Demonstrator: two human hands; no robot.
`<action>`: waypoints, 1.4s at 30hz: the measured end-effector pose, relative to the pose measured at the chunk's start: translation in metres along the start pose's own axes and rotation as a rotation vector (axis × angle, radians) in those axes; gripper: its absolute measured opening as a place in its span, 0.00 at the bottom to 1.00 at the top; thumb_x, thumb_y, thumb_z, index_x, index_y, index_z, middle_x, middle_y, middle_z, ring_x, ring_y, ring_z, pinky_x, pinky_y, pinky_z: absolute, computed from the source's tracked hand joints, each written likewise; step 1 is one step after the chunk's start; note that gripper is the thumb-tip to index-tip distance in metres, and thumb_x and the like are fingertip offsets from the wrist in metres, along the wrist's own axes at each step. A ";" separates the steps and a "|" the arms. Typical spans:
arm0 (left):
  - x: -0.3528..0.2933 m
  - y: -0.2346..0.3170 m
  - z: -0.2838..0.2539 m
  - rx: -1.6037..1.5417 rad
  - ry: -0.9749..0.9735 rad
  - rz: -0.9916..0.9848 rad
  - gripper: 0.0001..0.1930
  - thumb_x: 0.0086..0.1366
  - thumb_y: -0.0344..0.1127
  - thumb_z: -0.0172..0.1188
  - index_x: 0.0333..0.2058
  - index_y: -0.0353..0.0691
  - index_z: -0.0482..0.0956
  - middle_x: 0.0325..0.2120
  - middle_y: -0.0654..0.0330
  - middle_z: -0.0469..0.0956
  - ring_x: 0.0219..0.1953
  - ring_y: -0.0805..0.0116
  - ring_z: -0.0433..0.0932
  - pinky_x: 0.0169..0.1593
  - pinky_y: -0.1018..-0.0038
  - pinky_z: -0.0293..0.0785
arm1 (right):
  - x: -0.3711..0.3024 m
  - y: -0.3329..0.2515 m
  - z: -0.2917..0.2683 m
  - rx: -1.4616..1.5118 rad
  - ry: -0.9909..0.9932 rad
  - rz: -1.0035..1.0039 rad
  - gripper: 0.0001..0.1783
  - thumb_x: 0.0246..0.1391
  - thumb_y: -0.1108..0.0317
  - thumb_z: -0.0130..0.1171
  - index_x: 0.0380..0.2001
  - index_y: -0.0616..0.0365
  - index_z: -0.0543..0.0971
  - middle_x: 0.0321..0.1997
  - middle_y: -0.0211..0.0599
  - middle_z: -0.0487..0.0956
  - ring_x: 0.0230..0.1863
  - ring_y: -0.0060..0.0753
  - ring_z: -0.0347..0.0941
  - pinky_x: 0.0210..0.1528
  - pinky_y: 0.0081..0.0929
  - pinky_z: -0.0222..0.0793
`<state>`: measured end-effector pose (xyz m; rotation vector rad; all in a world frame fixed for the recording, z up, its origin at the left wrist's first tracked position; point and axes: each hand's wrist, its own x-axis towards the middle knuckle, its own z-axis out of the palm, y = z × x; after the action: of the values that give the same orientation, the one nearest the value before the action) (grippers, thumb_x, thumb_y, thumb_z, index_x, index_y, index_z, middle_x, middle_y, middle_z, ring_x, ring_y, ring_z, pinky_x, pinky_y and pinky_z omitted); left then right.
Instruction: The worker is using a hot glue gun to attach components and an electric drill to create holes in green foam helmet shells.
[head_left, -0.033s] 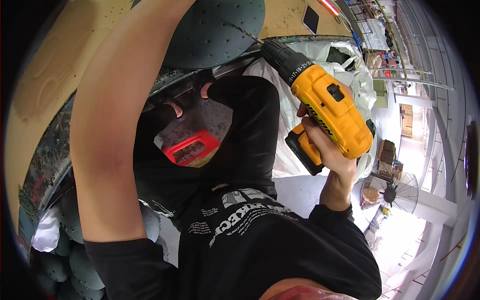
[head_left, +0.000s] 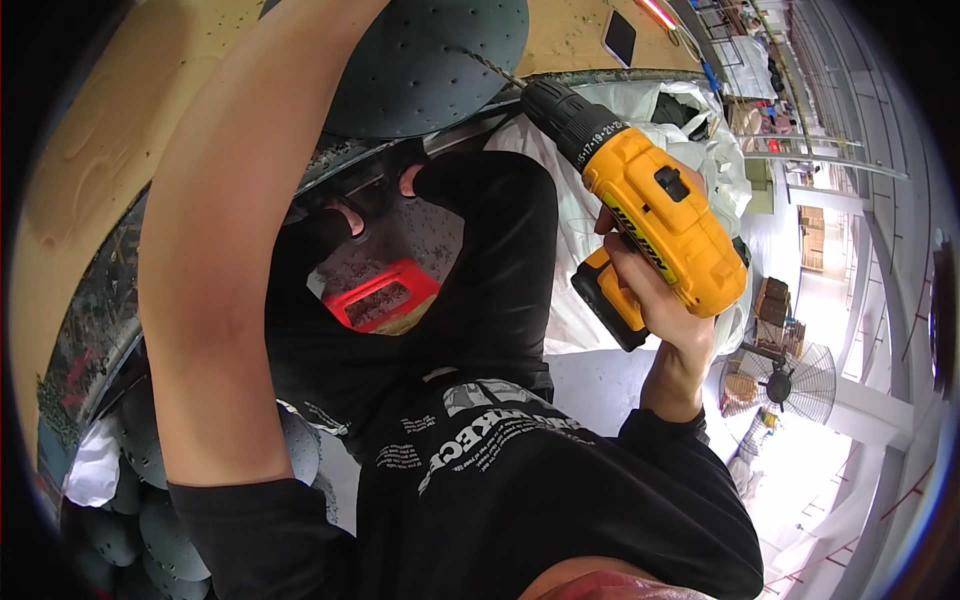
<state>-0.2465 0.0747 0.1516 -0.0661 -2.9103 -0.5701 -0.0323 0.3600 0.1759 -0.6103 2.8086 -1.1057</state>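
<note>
My right hand (head_left: 655, 290) is wrapped round the grip of a yellow and black cordless drill (head_left: 670, 215). A long twist drill bit (head_left: 490, 65) sticks out from its black chuck. The bit's tip is at a dark grey rounded plastic piece (head_left: 425, 75) dotted with small holes; whether it has gone into the surface I cannot tell. This piece lies at the edge of the wooden tabletop (head_left: 570, 45). My left forearm (head_left: 220, 260) reaches up past the piece's left side, and the left hand itself is beyond the top of the picture.
A phone (head_left: 620, 38) lies on the tabletop. White sacks (head_left: 560, 230) stand to the right of my legs, with a floor fan (head_left: 780, 385) farther right. Below the table is a red plastic object (head_left: 385, 295). More grey dotted pieces (head_left: 170, 530) are piled at lower left.
</note>
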 end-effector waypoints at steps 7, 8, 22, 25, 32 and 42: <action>-0.009 0.003 -0.001 -0.018 -0.041 0.028 0.26 0.69 0.45 0.45 0.53 0.29 0.77 0.56 0.41 0.75 0.59 0.45 0.74 0.61 0.54 0.69 | 0.019 -0.014 -0.006 -0.225 -0.076 -0.141 0.20 0.43 0.81 0.65 0.44 0.64 0.79 0.54 0.47 0.73 0.50 0.46 0.74 0.52 0.31 0.70; -0.019 0.008 -0.001 -0.003 0.035 0.042 0.26 0.69 0.44 0.45 0.54 0.29 0.77 0.57 0.41 0.74 0.60 0.45 0.74 0.61 0.54 0.69 | 0.023 -0.006 -0.003 -0.205 -0.082 -0.150 0.21 0.43 0.80 0.66 0.45 0.64 0.79 0.53 0.48 0.73 0.50 0.47 0.74 0.52 0.32 0.70; -0.024 0.011 -0.011 -0.041 -0.023 0.085 0.21 0.69 0.40 0.46 0.49 0.31 0.81 0.54 0.41 0.76 0.58 0.46 0.75 0.60 0.56 0.71 | -0.019 -0.041 -0.032 0.183 0.019 0.177 0.37 0.45 0.85 0.60 0.60 0.65 0.63 0.48 0.44 0.77 0.43 0.35 0.81 0.45 0.28 0.76; -0.022 0.008 -0.008 0.006 -0.018 0.081 0.23 0.69 0.41 0.45 0.50 0.30 0.80 0.54 0.41 0.77 0.58 0.45 0.75 0.60 0.55 0.70 | -0.019 -0.027 -0.030 0.021 -0.006 0.114 0.33 0.44 0.84 0.63 0.57 0.65 0.70 0.52 0.47 0.75 0.43 0.37 0.80 0.45 0.28 0.76; -0.010 0.010 0.002 0.054 -0.047 0.047 0.26 0.71 0.45 0.42 0.55 0.30 0.75 0.56 0.41 0.75 0.59 0.44 0.74 0.62 0.54 0.69 | -0.002 -0.013 -0.015 0.189 0.017 -0.064 0.24 0.47 0.81 0.65 0.50 0.65 0.77 0.56 0.47 0.72 0.47 0.37 0.79 0.49 0.28 0.74; -0.018 0.010 -0.003 -0.006 0.020 0.058 0.26 0.71 0.45 0.42 0.52 0.29 0.77 0.54 0.41 0.76 0.58 0.44 0.75 0.61 0.54 0.70 | 0.002 -0.015 -0.020 0.028 -0.035 -0.127 0.24 0.47 0.82 0.66 0.51 0.64 0.77 0.57 0.46 0.72 0.50 0.37 0.76 0.52 0.28 0.73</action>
<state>-0.2277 0.0828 0.1544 -0.1435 -2.8772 -0.5663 -0.0332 0.3624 0.2007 -0.8075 2.7536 -1.1401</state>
